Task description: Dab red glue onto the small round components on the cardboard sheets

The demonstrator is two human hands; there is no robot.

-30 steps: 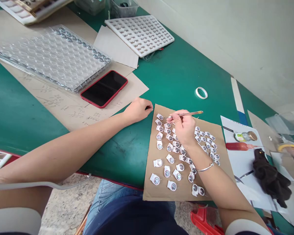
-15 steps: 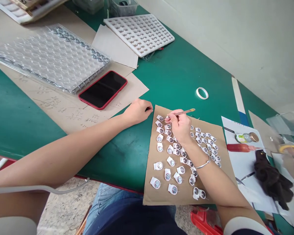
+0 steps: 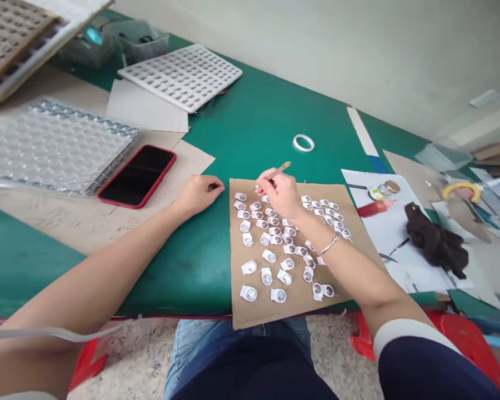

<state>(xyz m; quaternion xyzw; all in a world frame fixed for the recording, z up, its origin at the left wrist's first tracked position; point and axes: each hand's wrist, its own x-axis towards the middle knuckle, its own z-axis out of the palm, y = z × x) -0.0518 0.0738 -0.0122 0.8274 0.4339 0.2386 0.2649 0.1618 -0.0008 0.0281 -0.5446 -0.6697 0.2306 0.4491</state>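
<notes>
A brown cardboard sheet point(image 3: 250, 311) at the table's front edge carries several small white tabs with round metallic pieces point(image 3: 248, 293). Over its back part, my right hand point(image 3: 281, 193) grips a thin brush-like stick point(image 3: 278, 170), its yellowish end pointing up and to the right. The stick's lower end is hidden by my fingers. My left hand point(image 3: 200, 194) rests on the green table point(image 3: 183, 266) just left of the cardboard, fingers curled in; what they hold, if anything, is hidden.
A red-edged phone point(image 3: 137, 176) lies left of my left hand, beside a clear bubbled tray point(image 3: 62, 144). Behind are a white slotted tray point(image 3: 183, 75) and a tape ring point(image 3: 304, 143). At right are a jar point(image 3: 384, 190), a red bottle point(image 3: 370, 209) and dark cloth point(image 3: 435, 239).
The camera view has shifted, so the table items appear further left. My right hand still grips the stick, which is now tilted more steeply. My left hand stays curled beside the cardboard.
</notes>
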